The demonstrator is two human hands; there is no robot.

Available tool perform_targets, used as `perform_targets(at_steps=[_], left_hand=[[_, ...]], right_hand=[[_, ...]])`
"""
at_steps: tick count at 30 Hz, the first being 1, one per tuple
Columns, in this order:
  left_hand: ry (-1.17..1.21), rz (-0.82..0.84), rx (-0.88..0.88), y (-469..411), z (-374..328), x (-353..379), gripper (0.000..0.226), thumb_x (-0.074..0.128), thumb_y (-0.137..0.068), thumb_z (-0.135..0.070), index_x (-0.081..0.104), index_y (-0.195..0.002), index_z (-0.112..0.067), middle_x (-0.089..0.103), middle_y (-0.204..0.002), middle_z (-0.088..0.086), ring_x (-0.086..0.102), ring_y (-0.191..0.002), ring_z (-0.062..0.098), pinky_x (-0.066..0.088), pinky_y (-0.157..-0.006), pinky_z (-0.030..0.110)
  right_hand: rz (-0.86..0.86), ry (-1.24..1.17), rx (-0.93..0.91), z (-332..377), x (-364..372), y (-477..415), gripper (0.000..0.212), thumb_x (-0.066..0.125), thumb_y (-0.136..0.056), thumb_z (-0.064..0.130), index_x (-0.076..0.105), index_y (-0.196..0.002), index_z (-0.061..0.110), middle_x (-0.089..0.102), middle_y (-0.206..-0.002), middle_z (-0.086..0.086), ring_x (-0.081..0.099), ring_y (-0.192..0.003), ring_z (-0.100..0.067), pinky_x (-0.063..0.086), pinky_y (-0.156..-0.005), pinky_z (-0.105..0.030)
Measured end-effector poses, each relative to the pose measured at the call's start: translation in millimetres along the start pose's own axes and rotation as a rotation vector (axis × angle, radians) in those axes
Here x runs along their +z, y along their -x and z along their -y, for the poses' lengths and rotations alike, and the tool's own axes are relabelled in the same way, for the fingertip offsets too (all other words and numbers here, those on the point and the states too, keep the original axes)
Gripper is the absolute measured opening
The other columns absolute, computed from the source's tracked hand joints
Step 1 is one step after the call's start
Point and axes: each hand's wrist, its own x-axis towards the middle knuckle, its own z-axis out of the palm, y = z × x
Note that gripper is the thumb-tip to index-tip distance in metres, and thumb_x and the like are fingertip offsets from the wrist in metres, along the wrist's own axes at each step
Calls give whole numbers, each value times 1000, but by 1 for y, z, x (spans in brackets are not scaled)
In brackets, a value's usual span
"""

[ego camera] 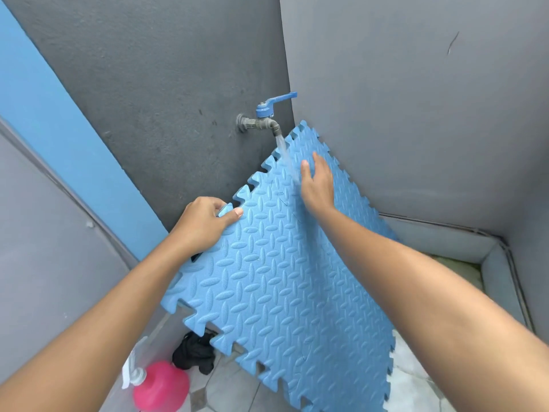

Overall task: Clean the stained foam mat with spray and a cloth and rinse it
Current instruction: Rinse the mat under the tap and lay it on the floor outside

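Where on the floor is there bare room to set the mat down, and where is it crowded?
Free: pale tiled floor right of the foam mat, bordered by the low grey kerb. Crowded: lower left, where the pink spray bottle and black cloth sit below the mat's edge.

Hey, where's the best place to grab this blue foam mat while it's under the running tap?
Grip the foam mat by its toothed upper-left edge, coming from the left, as the left hand does. It stands tilted under the tap, so that edge is free, leaving the right hand to rub.
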Motion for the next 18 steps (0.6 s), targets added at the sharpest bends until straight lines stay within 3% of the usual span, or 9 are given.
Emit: perform_targets(at_steps=[2,4,7,10,13,16,18], left_hand=[[-11,-44,19,5,-8,1,60,56,-102,-48,53,-74,4,37,-63,2,34,-58,17,29,-58,33],[11,-87,0,6,-9,3,64,40,-106,-54,45,-69,-3,44,-62,8,40,-58,25,35,-60,36],[80,-105,-22,5,-4,6,80,28,-107,-60,66,-83,6,70,-75,21,66,-73,38,54,-74,45],[219,-91,-32,4,0,7,71,28,-104,-65,77,-84,-17,76,-78,18,71,-67,28,56,-76,44],[306,-95,-60,1,1,8,71,32,-93,-75,76,-84,-19,78,-79,17,72,-64,25,58,-81,50],[191,-98,-43,2,-2,7,80,35,-101,-67,72,-90,3,75,-77,2,71,-66,21,57,-81,44],[125,-99,-9,4,-3,7,76,40,-104,-58,66,-92,12,66,-70,1,63,-57,22,53,-67,39]], right_hand=[[51,62,156,-15,17,10,65,33,-103,53,26,-158,19,19,-167,-1,10,-155,-16,7,-126,-44],[63,62,136,2,37,26,67,32,-103,56,26,-158,19,16,-168,-2,6,-155,-17,4,-126,-45],[142,12,-154,39,61,92,64,32,-104,51,22,-159,19,11,-168,1,1,-155,-11,-1,-126,-39],[198,53,-417,42,53,188,64,31,-106,43,13,-160,15,3,-169,-1,-6,-155,-12,-4,-126,-36],[248,129,-618,-7,34,222,65,37,-104,43,20,-159,13,9,-168,-1,1,-156,-17,1,-126,-43],[158,151,-267,-55,20,174,67,30,-102,54,12,-160,26,0,-169,4,-9,-155,-11,-3,-126,-47],[66,135,56,-67,15,122,67,25,-102,58,10,-161,28,-3,-169,2,-11,-155,-13,-6,-124,-50]])
